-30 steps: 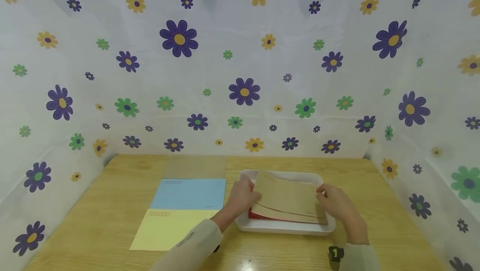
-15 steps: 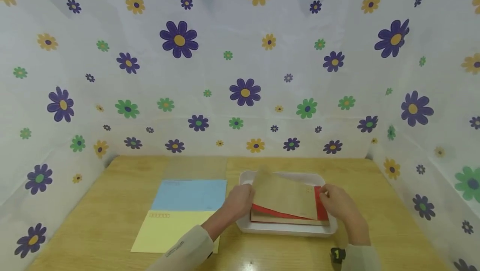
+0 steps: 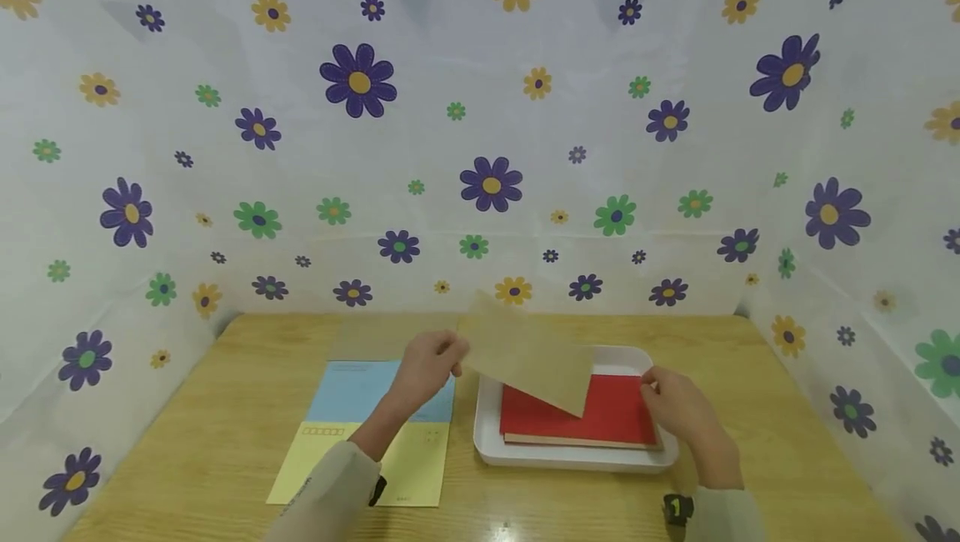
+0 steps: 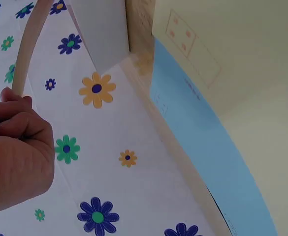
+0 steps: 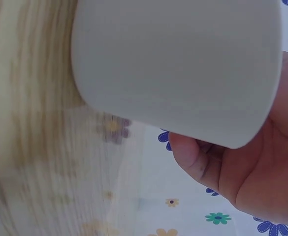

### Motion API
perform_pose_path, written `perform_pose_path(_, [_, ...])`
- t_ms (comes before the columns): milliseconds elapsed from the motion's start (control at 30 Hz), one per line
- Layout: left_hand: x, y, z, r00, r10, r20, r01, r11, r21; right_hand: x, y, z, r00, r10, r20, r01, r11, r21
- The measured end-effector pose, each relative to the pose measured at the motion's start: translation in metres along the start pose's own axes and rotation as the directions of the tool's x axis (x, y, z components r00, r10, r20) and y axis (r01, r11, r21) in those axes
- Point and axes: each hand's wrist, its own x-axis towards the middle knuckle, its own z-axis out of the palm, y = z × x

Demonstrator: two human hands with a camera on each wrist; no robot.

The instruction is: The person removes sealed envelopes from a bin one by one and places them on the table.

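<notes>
My left hand (image 3: 426, 365) pinches a brown kraft envelope (image 3: 528, 354) by its left edge. The envelope hangs tilted in the air above the white tray (image 3: 487, 442); in the left wrist view the same envelope (image 4: 28, 49) is seen nearly edge-on. Inside the tray a red envelope (image 3: 618, 409) lies on top, with a brown edge (image 3: 581, 440) showing beneath it. At the tray's right end my right hand (image 3: 686, 413) holds the red envelope's right edge between curled fingers. The tray wall (image 5: 178, 69) hides those fingertips in the right wrist view.
Left of the tray, a yellow envelope (image 3: 405, 467) and a blue envelope (image 3: 352, 392) lie overlapping in a column, with a pale brown one (image 3: 360, 340) behind. The wooden table (image 3: 202, 409) is walled by white flowered sheeting (image 3: 420, 133) at the back and sides.
The brown envelope has come off the stack and moved up and left with my left hand, baring the red envelope. My right hand has stayed at the tray's right end.
</notes>
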Motion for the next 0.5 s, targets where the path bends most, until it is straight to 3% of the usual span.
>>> perform_pose_path(233, [0.008,-0.008,-0.021,0.987,-0.116,-0.109,0.099,0.984,-0.147,0.001,0.003,-0.001,0.999,0.043,0.012,-0.044,0.999,0.011])
perform_pose_path(400, [0.014,-0.019,-0.025,0.964,-0.242,-0.106,0.211,0.947,-0.243,0.0,0.003,-0.001,0.997,0.07,0.015,-0.07,0.998,-0.004])
perform_pose_path(500, [0.016,-0.027,-0.026,0.954,-0.286,-0.087,0.249,0.922,-0.297,-0.001,0.002,0.0,0.998,0.058,0.017,-0.058,0.998,-0.011])
